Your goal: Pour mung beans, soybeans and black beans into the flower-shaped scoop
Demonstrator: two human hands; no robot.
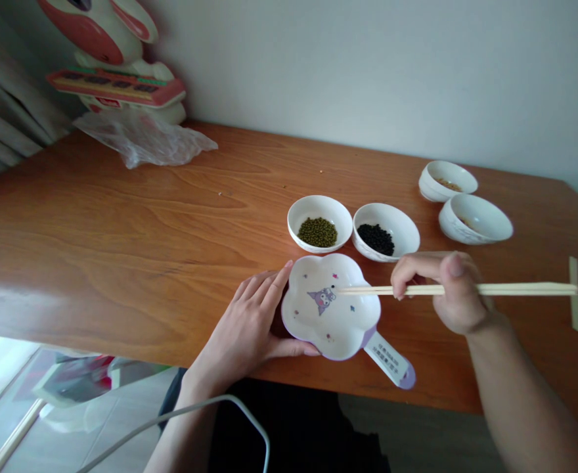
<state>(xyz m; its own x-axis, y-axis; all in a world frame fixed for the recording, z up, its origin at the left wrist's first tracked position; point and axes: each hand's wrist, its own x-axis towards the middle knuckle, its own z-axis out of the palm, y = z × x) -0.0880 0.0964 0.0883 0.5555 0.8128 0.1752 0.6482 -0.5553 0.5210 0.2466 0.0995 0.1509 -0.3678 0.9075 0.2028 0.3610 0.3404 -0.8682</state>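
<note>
Slim wooden chopsticks (427, 290) over a glossy, flower-shaped white dish (338, 323).

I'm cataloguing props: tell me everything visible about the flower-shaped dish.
The flower-shaped dish looks like glossy white plastic or ceramic, purple-edged, with a cartoon figure and small motifs inside. Its lettered handle points to the lower right. It sits upright near the table's front edge, left hand against its side; chopsticks reach over it, contact unclear.
</note>
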